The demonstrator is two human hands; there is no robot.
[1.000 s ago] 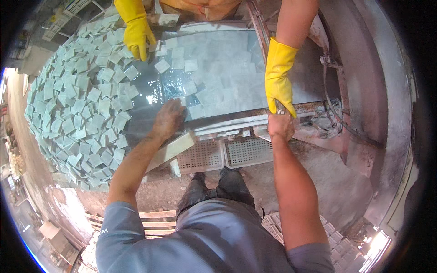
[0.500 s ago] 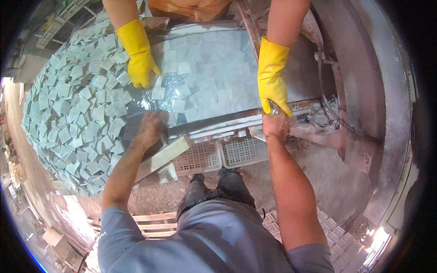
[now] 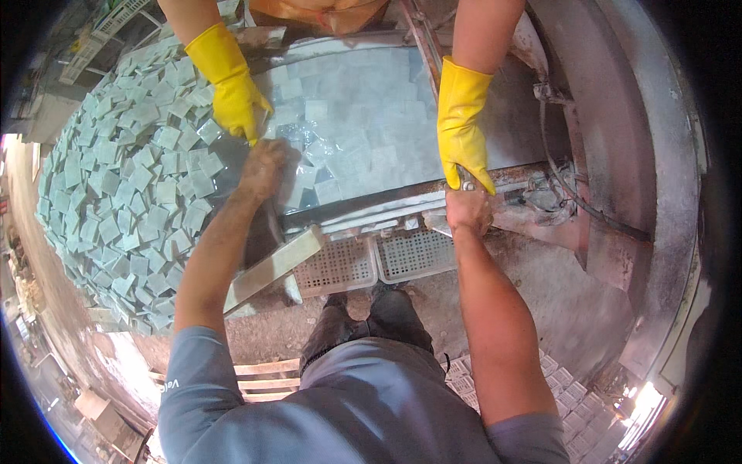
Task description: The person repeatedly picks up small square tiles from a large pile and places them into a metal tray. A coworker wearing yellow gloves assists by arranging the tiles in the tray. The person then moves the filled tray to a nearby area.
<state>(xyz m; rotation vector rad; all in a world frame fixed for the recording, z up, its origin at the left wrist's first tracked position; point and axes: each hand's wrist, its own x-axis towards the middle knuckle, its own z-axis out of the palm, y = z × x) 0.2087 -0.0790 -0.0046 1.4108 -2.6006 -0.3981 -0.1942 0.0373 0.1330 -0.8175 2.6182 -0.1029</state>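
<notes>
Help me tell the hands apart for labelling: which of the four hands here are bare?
The two lower ones: the left hand on the wet tiles and the right hand at the tray's metal edge. The upper two wear yellow gloves.

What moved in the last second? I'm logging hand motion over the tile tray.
The left hand slid up and further onto the wet tray, in among the pale square tiles. The co-worker's left-side yellow glove came down close to it. The right hand stayed gripping the tray's near edge, with the other yellow glove just above it.
</notes>
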